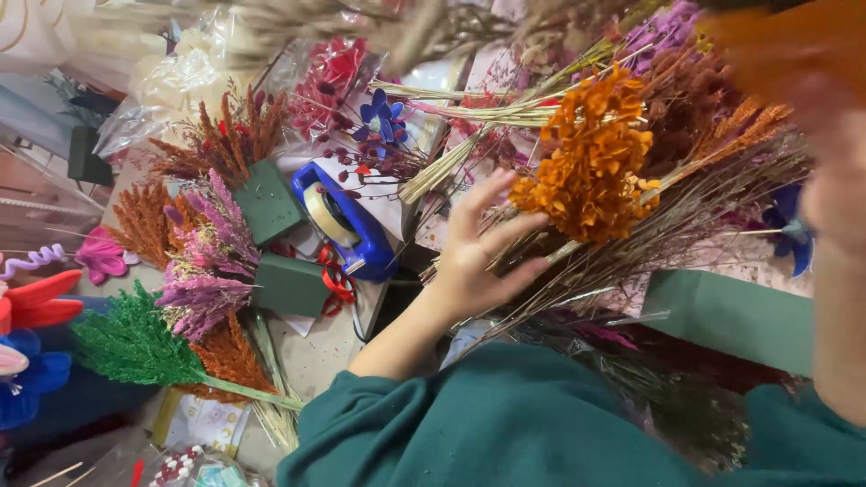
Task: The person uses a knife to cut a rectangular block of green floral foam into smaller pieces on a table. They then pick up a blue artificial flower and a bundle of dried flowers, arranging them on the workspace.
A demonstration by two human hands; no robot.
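While my left hand reaches out over the crowded tabletop, its fingers are spread wide and its grip closes on nothing; the palm and fingertips press against the stems of the dried bunch. The orange flower head sits just up and to the right of my fingertips, almost touching them. The long axis of the bunch runs on a slant, from the thin stalk ends low near my wrist up to the feathery tips at the far right. My right hand is a blur at the right edge, close to the tips of the bunch, and I cannot tell whether its grip is open or closed. So the left hand is the nearer one to the stems. To the left lie a blue tape dispenser, two green foam blocks stuck with purple and rust sprigs, and a green sprig.
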